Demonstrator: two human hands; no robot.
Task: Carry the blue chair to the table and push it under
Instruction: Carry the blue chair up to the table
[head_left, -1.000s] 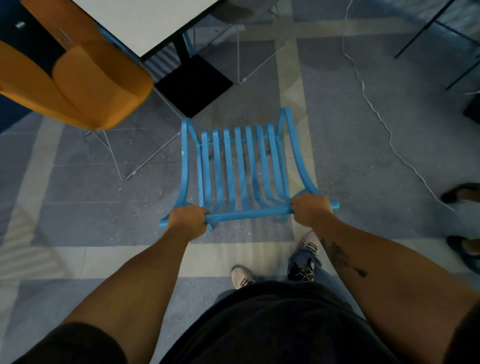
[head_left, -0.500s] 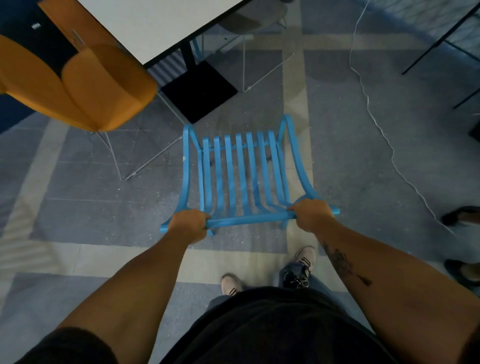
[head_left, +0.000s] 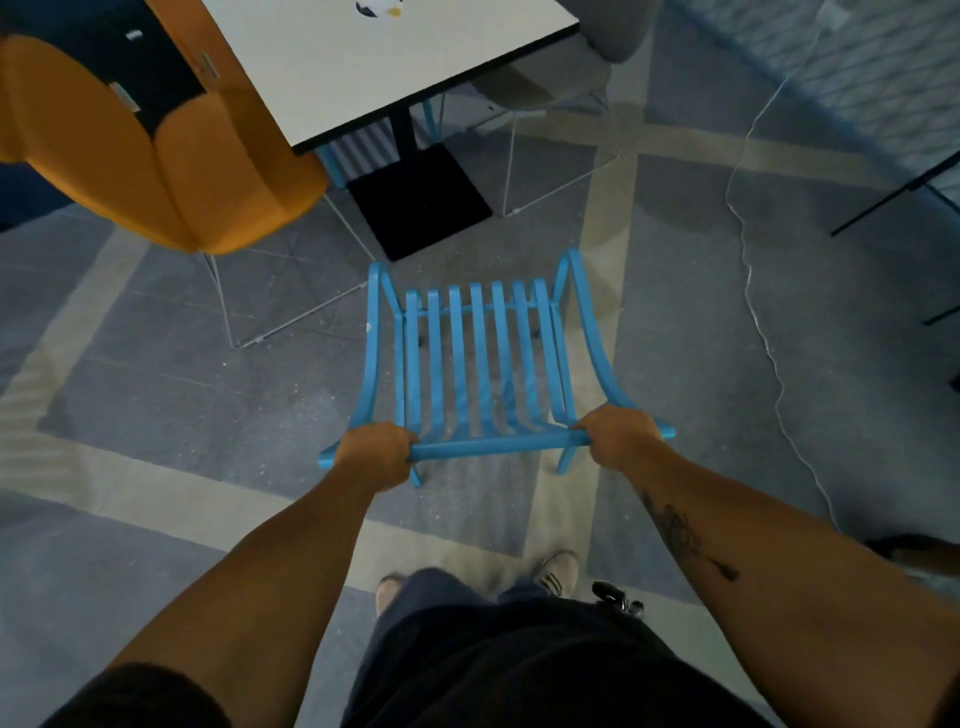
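— Head view first; what have my hands got?

— Your left hand is wrapped tight round the left end of the top rail of the blue chair; your right hand is clenched on the right end of the same rail; both sets of fingers curl right over the bar.

— And where is the chair itself?

— Straight ahead of you, its slatted back and seat running away from you towards the far side; whether its legs touch the floor I cannot tell.

— How does it stand to the table?

— The white table is at the far left, apart from the chair; its black base plate lies just beyond the chair's far edge; an orange chair sits left of that, beside the table.

— Anything else on the floor?

— A white cable trails down the right side; your shoes show at the near edge.
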